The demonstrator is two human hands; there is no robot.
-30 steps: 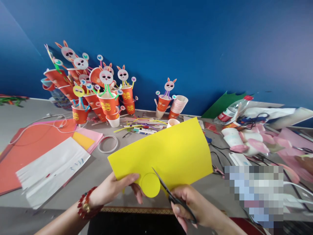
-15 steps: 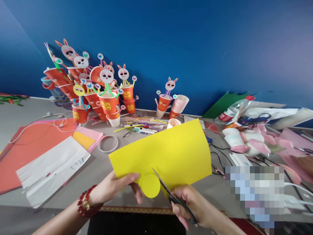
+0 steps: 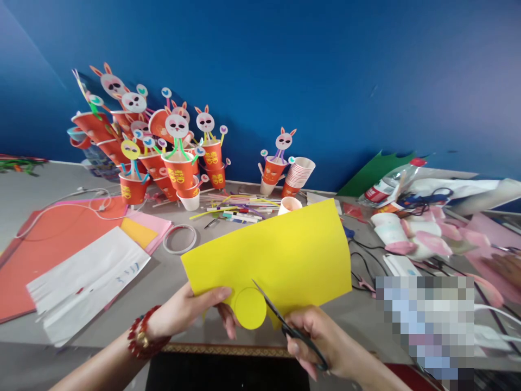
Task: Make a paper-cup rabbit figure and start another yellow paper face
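My left hand (image 3: 191, 312), with a red bead bracelet on its wrist, pinches the near left edge of a yellow paper sheet (image 3: 285, 255) held above the table. My right hand (image 3: 321, 339) grips black scissors (image 3: 285, 320) whose blades reach into the sheet's lower edge. A nearly cut-out yellow circle (image 3: 250, 308) hangs at that edge, just left of the blades and right of my left fingers.
Red paper cups with bunny faces (image 3: 163, 146) are piled by the blue wall, with a cup stack (image 3: 299, 174). Markers and straws (image 3: 240, 209), a tape ring (image 3: 179, 239), orange, pink and white sheets (image 3: 77, 255), cables and pink cut-outs (image 3: 423, 239) cover the grey table. Another person's hand (image 3: 508, 266) shows at far right.
The sheet and both hands have barely shifted; the scissors stay in the cut beside the circle.
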